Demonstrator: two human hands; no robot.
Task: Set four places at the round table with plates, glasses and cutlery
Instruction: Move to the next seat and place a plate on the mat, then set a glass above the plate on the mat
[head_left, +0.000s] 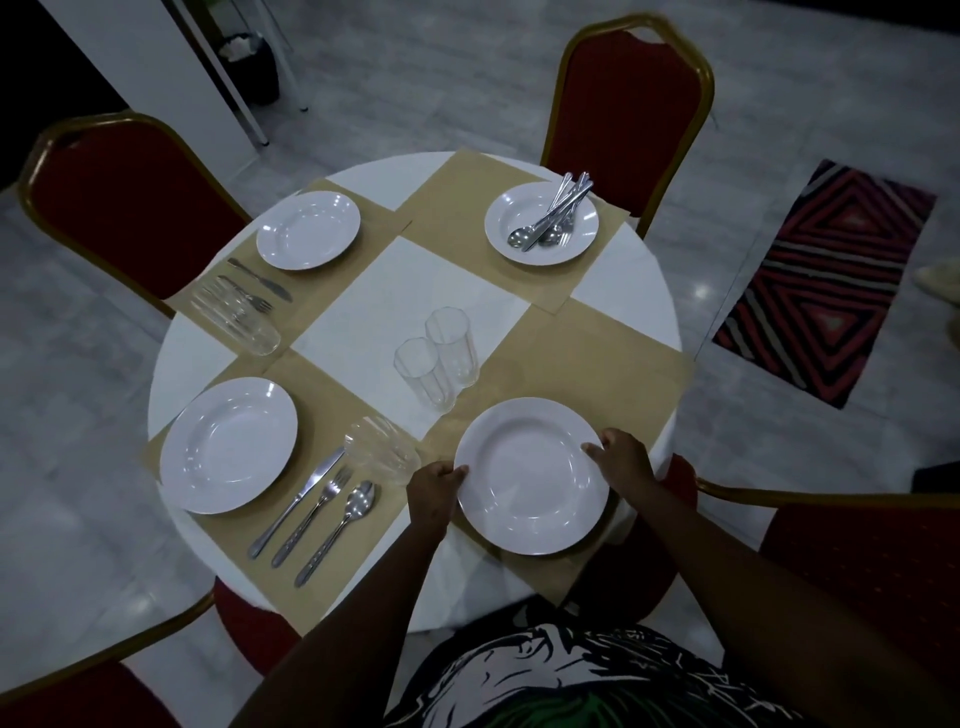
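Left hand (435, 486) clamped on the left rim of the near plate (531, 475); right hand (621, 460) gripping its right rim, fingers curled over the edge. The near plate sits on a tan placemat (597, 358) at the table's near edge.

Places below taken from that near plate:
- Just beyond it, toward table centre: two empty upright glasses (439, 358), side by side, almost touching.
- Just to its left, beside the left hand: another glass (382, 449), a clear ribbed one.
- Further left: knife (297, 501), fork (313, 512) and spoon (336, 530) laid parallel, then a second plate (228, 445).
- Far left, across the table: third plate (308, 229), with a knife and fork (252, 291) and a glass (236, 318) beside it.
- Straight across, at the far side: fourth plate (541, 223), with loose cutlery (553, 213) piled in it.

Round table (415, 291) has a white cloth. Red chairs with gold frames (631, 98) stand around it.
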